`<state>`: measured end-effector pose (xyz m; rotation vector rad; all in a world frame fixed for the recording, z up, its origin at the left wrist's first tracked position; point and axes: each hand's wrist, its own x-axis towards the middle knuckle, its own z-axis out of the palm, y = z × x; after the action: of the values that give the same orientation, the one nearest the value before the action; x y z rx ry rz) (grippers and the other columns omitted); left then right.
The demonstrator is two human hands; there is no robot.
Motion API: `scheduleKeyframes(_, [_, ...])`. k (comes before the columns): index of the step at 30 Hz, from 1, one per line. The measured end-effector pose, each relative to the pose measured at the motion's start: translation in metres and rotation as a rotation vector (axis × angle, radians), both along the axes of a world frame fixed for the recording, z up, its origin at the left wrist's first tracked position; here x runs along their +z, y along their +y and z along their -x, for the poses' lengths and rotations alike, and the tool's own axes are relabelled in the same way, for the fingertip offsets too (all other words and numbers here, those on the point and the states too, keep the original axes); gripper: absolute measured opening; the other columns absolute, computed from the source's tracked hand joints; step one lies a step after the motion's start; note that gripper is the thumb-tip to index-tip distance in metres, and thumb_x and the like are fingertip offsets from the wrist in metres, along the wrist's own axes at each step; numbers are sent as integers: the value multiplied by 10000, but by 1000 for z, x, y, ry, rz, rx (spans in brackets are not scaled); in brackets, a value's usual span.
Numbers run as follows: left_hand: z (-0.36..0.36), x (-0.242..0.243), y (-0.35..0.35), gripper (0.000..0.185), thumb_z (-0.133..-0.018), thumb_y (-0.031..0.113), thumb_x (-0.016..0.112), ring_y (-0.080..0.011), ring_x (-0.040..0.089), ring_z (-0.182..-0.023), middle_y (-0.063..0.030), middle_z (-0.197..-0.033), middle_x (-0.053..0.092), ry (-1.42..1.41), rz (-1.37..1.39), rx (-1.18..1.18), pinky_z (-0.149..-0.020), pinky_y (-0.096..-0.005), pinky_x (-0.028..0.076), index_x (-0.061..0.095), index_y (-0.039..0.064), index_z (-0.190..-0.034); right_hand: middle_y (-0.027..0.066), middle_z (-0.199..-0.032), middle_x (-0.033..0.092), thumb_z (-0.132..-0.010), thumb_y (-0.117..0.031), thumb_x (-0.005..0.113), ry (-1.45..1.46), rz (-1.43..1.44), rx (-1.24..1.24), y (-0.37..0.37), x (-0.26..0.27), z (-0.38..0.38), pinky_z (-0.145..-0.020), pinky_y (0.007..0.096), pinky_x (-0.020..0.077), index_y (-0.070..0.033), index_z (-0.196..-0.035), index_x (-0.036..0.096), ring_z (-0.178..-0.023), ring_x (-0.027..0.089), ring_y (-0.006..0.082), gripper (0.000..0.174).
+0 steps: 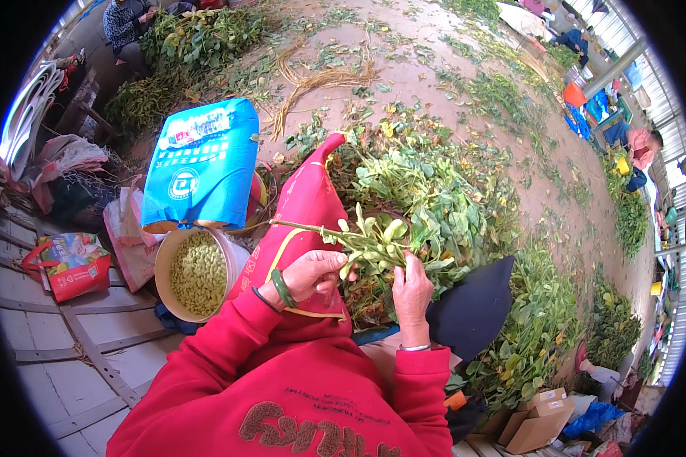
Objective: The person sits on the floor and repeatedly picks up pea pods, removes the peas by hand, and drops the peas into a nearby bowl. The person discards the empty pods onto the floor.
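A cut bean plant stem (306,227) with a cluster of green pods (377,243) lies across the space above my lap. My right hand (413,288) grips the leafy end of the cluster. My left hand (314,274), with a green bangle on the wrist, has its fingertips against a pod at the cluster's lower left; whether it grips that pod is unclear. A red apron (297,245) covers my left leg. Left of it stands a tub (163,268) holding many shelled green beans (197,274). A leafy heap of bean plants (446,200) lies just beyond my hands.
A blue printed bag (206,160) stands behind the tub, and a red shopping bag (77,265) lies at left. More bean plants (537,320) lie at right, near a cardboard box (537,423). Several people sit farther off, one (127,28) at upper left beside another plant heap.
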<state>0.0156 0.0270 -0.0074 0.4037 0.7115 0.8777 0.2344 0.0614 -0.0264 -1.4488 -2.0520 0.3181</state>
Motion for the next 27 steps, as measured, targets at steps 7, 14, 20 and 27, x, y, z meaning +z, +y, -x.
scheduleKeyframes(7, [-14,-43,-12,209,-911,142,497,-88,561,-669,-91,-1014,614,-212,89,80,-636,-228,480,525,23,-1081,140,-1045,545,-809,-146,589,-118,186,85,-8,-14,12,-616,379,505,-68,-1112,474,-747,605,326,333])
scheduleKeyframes(14, [-11,-51,-10,235,-932,222,458,-62,479,-581,-40,-910,623,-111,54,106,-529,-190,393,561,51,-1054,146,-971,525,-831,-153,565,117,57,-28,-29,24,35,-574,383,492,-65,-1040,484,-685,597,311,240])
scheduleKeyframes(20, [-20,-39,-10,137,-893,209,549,-20,303,-448,43,-690,532,40,44,126,-398,-172,216,589,79,-911,159,-743,584,-887,-184,495,103,284,168,-45,11,51,-563,409,454,-29,-900,486,-671,585,335,156])
scheduleKeyframes(27, [-23,-37,-14,155,-890,204,555,-41,366,-423,21,-608,530,199,-36,217,-399,-182,277,596,56,-873,141,-644,553,-908,-134,367,629,706,229,-47,-1,50,-565,396,446,18,-935,438,-624,575,278,170])
